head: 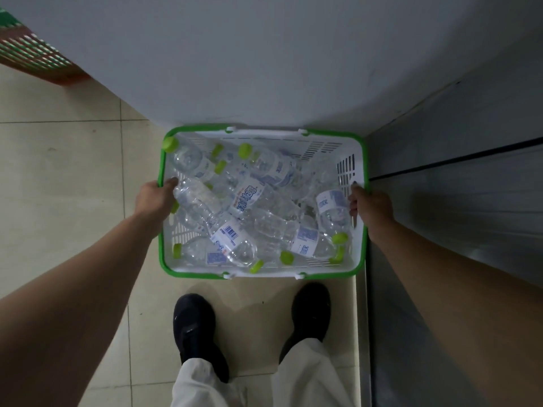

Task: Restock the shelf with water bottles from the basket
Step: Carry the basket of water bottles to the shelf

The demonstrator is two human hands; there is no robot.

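Observation:
A white plastic basket [264, 273] with a green rim is in front of my feet, against a white wall. Several clear water bottles [232, 236] with green caps and blue-white labels lie jumbled inside it. My left hand [154, 198] grips the basket's left rim, fingers curled over the edge. My right hand [371, 207] grips the right rim the same way. Whether the basket rests on the floor or hangs just above it I cannot tell.
A white wall or panel [264, 69] stands right behind the basket. A grey metal shelf base [455, 186] runs along the right. A red and green crate [32, 54] sits at the far left. Beige floor tiles [73, 171] spread to the left. My dark shoes [197, 330] stand just behind the basket.

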